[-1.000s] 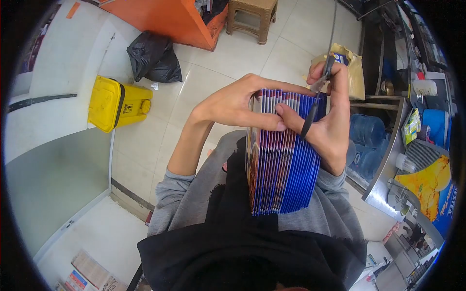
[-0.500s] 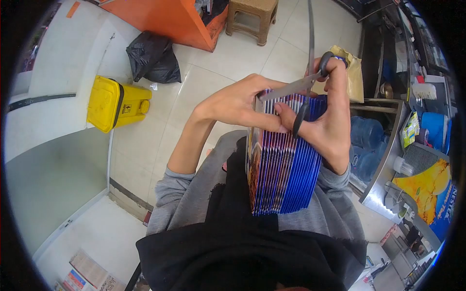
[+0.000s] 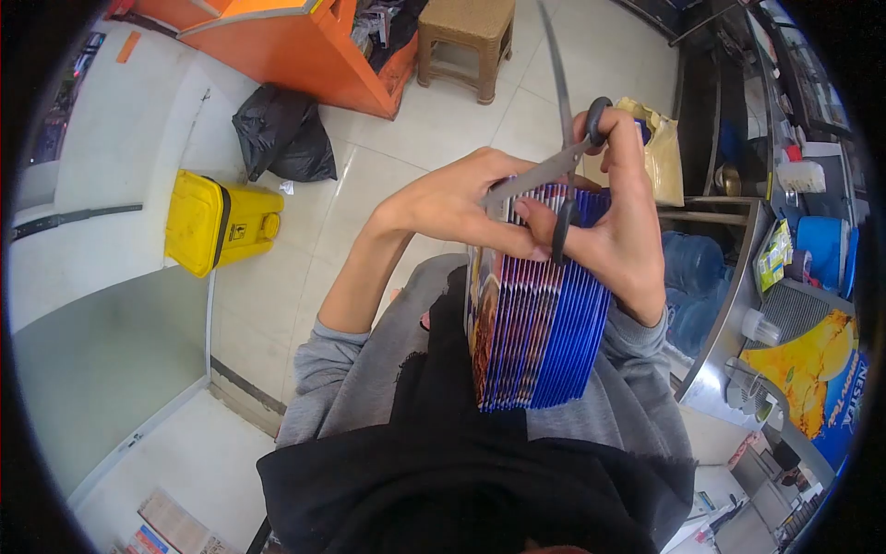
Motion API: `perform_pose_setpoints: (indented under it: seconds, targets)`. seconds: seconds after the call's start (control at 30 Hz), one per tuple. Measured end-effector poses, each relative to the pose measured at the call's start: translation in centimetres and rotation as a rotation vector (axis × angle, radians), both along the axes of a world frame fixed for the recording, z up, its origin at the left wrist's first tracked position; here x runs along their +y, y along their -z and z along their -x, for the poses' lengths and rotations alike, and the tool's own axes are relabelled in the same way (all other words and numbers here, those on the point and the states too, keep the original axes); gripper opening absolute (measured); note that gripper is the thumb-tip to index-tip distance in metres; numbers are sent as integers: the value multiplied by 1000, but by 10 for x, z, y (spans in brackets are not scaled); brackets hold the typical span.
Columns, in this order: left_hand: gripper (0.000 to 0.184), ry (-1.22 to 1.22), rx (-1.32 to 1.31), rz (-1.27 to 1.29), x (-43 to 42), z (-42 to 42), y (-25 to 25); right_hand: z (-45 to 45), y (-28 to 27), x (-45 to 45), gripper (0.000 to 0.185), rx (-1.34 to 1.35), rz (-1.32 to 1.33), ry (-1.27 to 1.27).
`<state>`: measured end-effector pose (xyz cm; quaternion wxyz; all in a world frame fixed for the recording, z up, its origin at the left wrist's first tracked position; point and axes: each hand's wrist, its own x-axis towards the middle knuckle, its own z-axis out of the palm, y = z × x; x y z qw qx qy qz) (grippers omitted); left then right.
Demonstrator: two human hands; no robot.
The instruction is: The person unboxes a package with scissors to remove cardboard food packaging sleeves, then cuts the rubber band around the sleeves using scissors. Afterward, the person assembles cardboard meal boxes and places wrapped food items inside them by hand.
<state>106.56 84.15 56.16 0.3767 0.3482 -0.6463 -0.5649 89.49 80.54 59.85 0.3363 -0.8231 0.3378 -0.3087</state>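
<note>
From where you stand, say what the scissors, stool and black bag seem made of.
Scissors: blades likely steel, grey, faintly shiny; black handles, probably moulded plastic. Stool: tan, woven-looking, perhaps plastic or rattan. Black bag: thin plastic film, glossy, crinkled.

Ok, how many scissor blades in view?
2: one blade across the top of the packets, its tip by the left hand; the other blade pointing away over the floor.

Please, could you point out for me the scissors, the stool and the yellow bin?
Scissors (image 3: pixel 542 175): head view, on the flat of one blade.
Stool (image 3: pixel 466 18): head view, on the top of the seat.
Yellow bin (image 3: pixel 194 222): head view, on the broad yellow part beside its black band.
</note>
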Motion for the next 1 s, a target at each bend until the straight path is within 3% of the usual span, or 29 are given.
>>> perform_pose_setpoints:
  seconds: [0.27, 0.43, 0.53, 0.6, 0.63, 0.7, 0.77, 0.83, 0.87, 1.0]
  targets:
    - [34, 73, 7, -16, -44, 43, -1, 42, 7, -36, 58, -69, -52, 44]
    - [52, -20, -101, -180, -65, 54, 4, 53, 18, -70, 61, 52, -83, -4]
    - [54, -17, 0, -88, -89, 60, 26, 56, 24, -89, 54, 83, -64, 13]
    - [50, -13, 5, 4, -111, 61, 33, 62, 47, -106, 47, -132, -188, 161]
    - [49, -22, 24, -78, -118, 61, 37, 67, 58, -115, 47, -142, -168, 154]
    - [46, -58, 58, -176, -137, 59, 48, 80, 80, -133, 43, -433, -562, 210]
    - [43, -106, 83, -216, -158, 56, 64, 92, 92, -141, 39, -523, -835, 174]
    - [41, -154, 109, -266, -189, 49, 84, 103, 106, -155, 35, -307, -965, 156]
    - [41, -227, 2, -312, -204, 42, 96, 101, 131, -164, 38, -292, -795, 66]
    - [50, -397, -325, -333, -278, 29, 109, 85, 116, -242, 47, -192, -877, -3]
